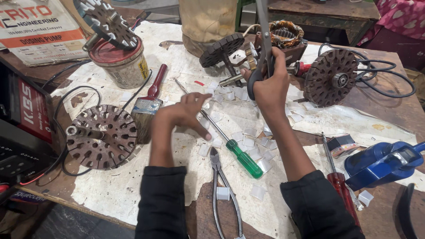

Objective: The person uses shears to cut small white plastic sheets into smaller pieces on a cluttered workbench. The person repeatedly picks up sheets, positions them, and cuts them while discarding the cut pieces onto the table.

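Note:
My right hand (pixel 269 84) grips a pair of grey scissors (pixel 264 42), blades pointing up and away from me. My left hand (pixel 183 113) is curled palm down over the white paper sheet (pixel 133 181), fingers resting among several small white paper slips (pixel 248 144). Whether it pinches one is hidden. A green-handled screwdriver (pixel 243 158) lies just right of the left hand, its shaft running under the fingers. Steel pliers (pixel 221 186) lie between my forearms.
A brown slotted motor core (pixel 102 136) lies left, a paintbrush (pixel 148 104) beside it. A tin (pixel 119 62) with another core stands behind. More cores (pixel 330 77) and a copper winding (pixel 285 33) sit at the back. A red screwdriver (pixel 341 181) and blue tool (pixel 380 161) lie right.

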Demonstrator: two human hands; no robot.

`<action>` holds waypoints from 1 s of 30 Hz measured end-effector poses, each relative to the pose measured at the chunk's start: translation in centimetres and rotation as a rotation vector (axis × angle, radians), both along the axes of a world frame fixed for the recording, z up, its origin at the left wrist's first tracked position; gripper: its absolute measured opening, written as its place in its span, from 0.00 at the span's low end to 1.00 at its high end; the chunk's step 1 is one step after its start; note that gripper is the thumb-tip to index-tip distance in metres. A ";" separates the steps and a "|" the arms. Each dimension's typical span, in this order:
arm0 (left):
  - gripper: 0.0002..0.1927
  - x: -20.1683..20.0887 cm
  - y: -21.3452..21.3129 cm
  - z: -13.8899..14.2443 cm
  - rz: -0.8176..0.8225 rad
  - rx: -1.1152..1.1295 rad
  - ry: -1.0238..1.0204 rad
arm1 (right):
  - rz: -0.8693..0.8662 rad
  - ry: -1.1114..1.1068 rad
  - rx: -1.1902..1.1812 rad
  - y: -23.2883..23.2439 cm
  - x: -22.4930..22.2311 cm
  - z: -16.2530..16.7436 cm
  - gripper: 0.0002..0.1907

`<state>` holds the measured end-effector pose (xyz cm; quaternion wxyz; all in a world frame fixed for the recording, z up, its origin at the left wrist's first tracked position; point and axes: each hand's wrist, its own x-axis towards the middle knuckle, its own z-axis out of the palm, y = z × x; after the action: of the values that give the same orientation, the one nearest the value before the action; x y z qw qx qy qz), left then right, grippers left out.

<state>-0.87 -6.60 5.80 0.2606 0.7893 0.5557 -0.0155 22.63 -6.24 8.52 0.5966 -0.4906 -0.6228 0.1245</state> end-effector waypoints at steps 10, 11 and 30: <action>0.68 0.6 0.7 -1.5 0.189 0.110 -0.247 | -0.003 0.074 -0.012 0.5 0.6 -0.3 0.33; 0.66 0.4 0.6 -1.8 0.213 0.115 -0.252 | -0.004 0.056 0.004 0.4 0.7 -0.3 0.33; 0.32 1.0 3.9 -5.9 0.414 0.348 -0.456 | -0.006 0.064 0.009 0.5 0.6 -0.7 0.32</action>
<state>0.12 -2.71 -0.06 0.2374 0.6756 0.6258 0.3092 23.20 -5.74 7.78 0.6190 -0.4855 -0.6023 0.1356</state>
